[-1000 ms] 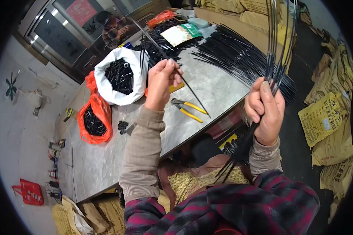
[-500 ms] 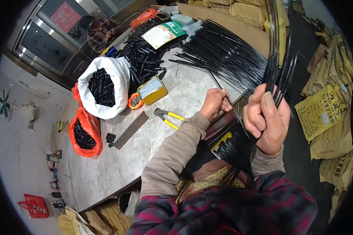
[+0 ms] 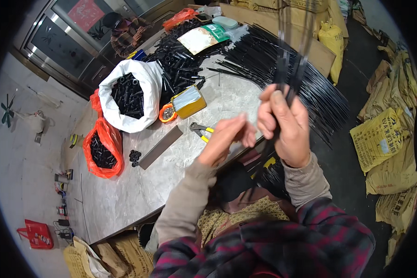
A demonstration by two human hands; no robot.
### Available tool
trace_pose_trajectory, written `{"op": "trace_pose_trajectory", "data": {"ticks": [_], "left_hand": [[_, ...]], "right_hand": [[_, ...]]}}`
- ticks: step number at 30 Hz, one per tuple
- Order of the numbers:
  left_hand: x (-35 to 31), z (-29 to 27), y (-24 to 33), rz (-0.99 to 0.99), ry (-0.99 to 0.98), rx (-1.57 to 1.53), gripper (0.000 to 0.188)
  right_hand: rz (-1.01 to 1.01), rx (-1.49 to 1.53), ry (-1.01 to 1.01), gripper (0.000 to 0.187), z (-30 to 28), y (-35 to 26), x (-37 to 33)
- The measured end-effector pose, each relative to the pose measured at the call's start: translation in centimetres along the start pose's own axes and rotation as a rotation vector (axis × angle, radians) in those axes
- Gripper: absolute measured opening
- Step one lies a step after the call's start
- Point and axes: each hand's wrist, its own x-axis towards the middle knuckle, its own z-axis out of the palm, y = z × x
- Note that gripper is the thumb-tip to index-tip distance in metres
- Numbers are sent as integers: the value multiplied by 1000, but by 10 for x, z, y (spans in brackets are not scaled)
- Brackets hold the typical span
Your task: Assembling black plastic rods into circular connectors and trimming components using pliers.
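Observation:
My right hand [image 3: 286, 127] is closed round a bunch of thin black rods [image 3: 282, 69], held upright so their tops rise past the upper edge and their lower ends hang below my fist. My left hand [image 3: 227, 139] is just left of it, over the front of the grey table, slightly blurred, with its fingers apart and nothing visible in them. Yellow-handled pincers [image 3: 200, 131] lie on the table close by that hand. Beyond my right hand, a broad heap of similar black rods [image 3: 255, 55] covers the table's far right part.
On the table [image 3: 171, 180] stand a white sack [image 3: 152, 92] and a red bag [image 3: 116, 160] of black tubular parts, a yellow tin [image 3: 192, 107], an orange dish [image 3: 166, 118] and a metal channel bar [image 3: 160, 147]. Another person [image 3: 125, 34] sits across. Yellow sacks [image 3: 377, 139] lie right.
My left hand has moved left, and the single rod it held no longer shows in it. My right hand has shifted left with the bunch of rods. The view has turned slightly.

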Motion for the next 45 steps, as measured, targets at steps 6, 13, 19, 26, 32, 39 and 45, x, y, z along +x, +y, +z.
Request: {"op": "trace_pose_trajectory", "data": {"ticks": [6,13,19,26,32,39,45], "left_hand": [[-115,53,25,25,137,-267,40],[-204,38,15,60,285,-296,28],[-255,28,28,79,332,-219,27],[-284,13,56,148,376,-202,26],[-294,9,59,29,286,-173,25],[-288,9,14,217,403,8,16],[-274,10,-51,294,588,491,11]], "right_hand": [[109,78,-139,26,34,43,-7],[297,67,-435,50,94,59,-22],[402,132,-638,49,129,83,-40],[589,115,-828,57,164,80,-68],[593,63,-879,69,168,77,-80],[617,146,-899,97,164,90,-83],[843,328,-677,70,148,130,-47]]}}
